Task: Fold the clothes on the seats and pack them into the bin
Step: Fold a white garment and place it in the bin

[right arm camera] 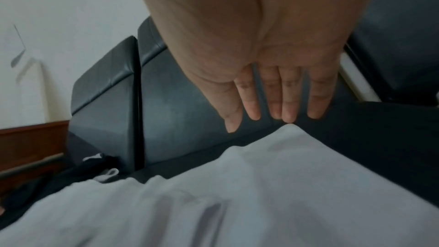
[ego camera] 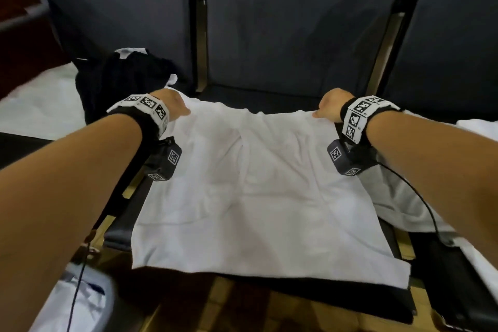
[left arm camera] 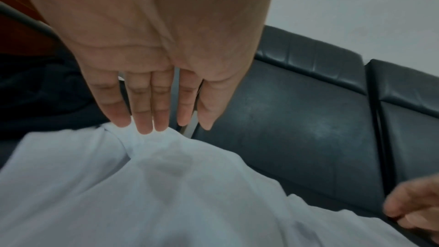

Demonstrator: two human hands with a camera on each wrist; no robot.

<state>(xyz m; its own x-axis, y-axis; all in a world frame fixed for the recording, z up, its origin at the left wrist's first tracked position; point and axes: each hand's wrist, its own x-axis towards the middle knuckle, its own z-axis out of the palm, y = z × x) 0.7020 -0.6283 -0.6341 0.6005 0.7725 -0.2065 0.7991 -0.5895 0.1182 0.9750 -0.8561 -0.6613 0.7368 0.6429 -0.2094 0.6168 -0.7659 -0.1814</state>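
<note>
A white garment (ego camera: 256, 191) lies spread flat on the middle dark seat (ego camera: 296, 94), its near edge hanging over the front. My left hand (ego camera: 176, 109) is at its far left corner. In the left wrist view the left hand (left arm camera: 152, 115) has straight fingers whose tips touch the bunched white cloth (left arm camera: 166, 194). My right hand (ego camera: 330, 109) is at the far right corner. In the right wrist view the right hand (right arm camera: 280, 108) also shows straight fingers, with the tips just at a raised peak of the cloth (right arm camera: 261, 194). Neither hand grips anything.
A black garment (ego camera: 121, 81) is heaped on the left seat beside a white one (ego camera: 40, 105). A grey garment (ego camera: 398, 197) lies on the right seat. The bin (ego camera: 80, 299) stands at the lower left with pale cloth inside. Seat backs rise behind.
</note>
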